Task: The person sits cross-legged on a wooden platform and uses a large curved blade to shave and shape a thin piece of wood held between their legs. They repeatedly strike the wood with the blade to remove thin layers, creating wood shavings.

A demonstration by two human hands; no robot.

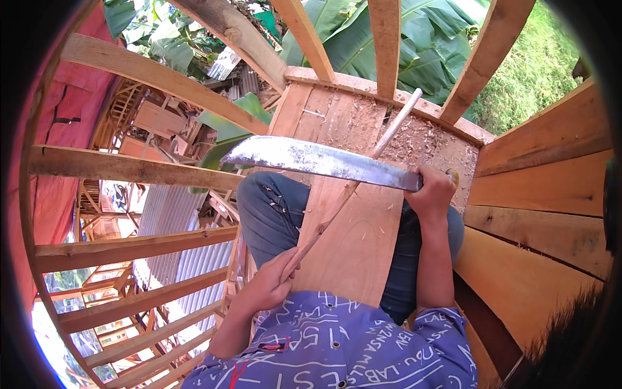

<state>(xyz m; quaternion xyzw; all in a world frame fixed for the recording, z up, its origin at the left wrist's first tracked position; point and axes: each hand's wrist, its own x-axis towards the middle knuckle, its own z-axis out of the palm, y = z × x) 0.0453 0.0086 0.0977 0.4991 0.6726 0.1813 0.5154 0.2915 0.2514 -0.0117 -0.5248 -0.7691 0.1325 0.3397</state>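
A long wooden stick (330, 223) slants away from me, from near my lap up to the far right of the platform. My left hand (273, 280) is closed around its near end. My right hand (433, 193) grips a machete (311, 157), whose handle is mostly hidden by the fingers. The broad, worn metal blade points left and lies across the stick near its middle; whether the edge touches the wood I cannot tell. Beneath the stick, a smooth wooden board (363, 249) rests between my bent legs.
Wood shavings (421, 139) are scattered over the plank platform (298, 107), which ends at a raised far edge. Wooden slats (136, 170) fence the left and far sides. On the right stands a plank wall (538, 188). Corrugated metal sheets (168, 223) lie lower, beyond the left slats.
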